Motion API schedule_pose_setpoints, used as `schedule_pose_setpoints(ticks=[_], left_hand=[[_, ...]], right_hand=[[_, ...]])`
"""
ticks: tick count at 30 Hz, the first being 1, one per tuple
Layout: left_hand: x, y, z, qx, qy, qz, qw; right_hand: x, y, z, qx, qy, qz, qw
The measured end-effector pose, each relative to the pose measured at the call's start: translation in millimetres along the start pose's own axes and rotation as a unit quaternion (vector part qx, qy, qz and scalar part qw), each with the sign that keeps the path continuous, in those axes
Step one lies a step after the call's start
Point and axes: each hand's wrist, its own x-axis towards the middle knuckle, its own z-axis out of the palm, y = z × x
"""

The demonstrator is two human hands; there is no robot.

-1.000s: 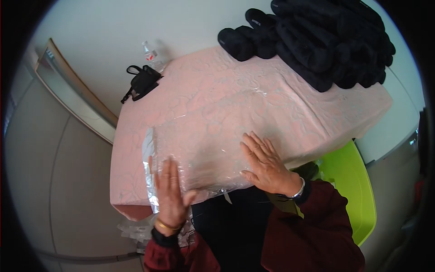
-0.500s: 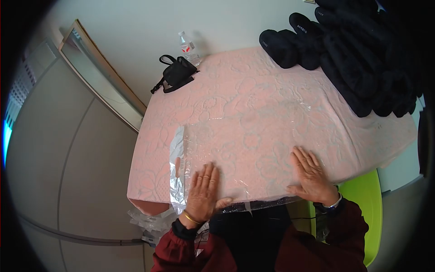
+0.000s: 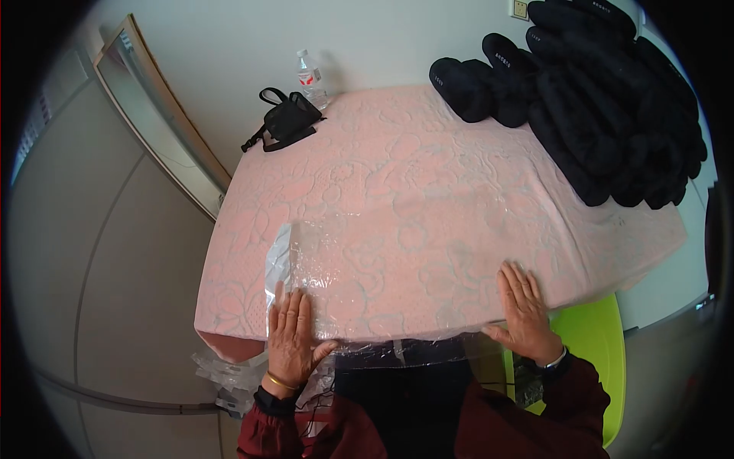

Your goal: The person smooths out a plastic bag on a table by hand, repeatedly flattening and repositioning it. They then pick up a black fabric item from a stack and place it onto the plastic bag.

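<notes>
Left hand (image 3: 290,330) shifted outward from right hand (image 3: 527,315), both flat, released, clear film (image 3: 394,284) between

1. The scene is viewed from head height, facing forward and down.
2. The pink-covered table (image 3: 359,153) is seen from nearby, the left hand (image 3: 290,329) and right hand (image 3: 524,314) being framed low.
3. The wall (image 3: 397,38) is caught along the top.
</notes>
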Motion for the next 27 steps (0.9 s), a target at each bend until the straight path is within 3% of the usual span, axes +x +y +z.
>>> schedule_pose_setpoints(ticks=[8,11,17,20,22,27], left_hand=[[-31,-15,-3,0.018,0.009,0.007,1.000],[-17,18,-15,0.063,0.077,-0.023,0.995],[39,132,15,-0.115,0.039,0.128,0.984],[46,128,33,-0.097,0.021,0.135,0.986],[50,122,34,-0.091,0.007,0.143,0.986],[42,44,10,-0.022,-0.027,0.075,0.997]], right_hand=[[-29,-33,-8,0.058,0.046,0.023,0.997],[-1,-45,-17,0.033,0.073,-0.024,0.996],[39,-80,14,0.044,0.037,-0.105,0.993],[45,-80,23,0.007,0.012,-0.130,0.991],[41,-70,12,0.057,-0.014,-0.104,0.993],[33,-30,0,0.059,-0.042,-0.056,0.996]])
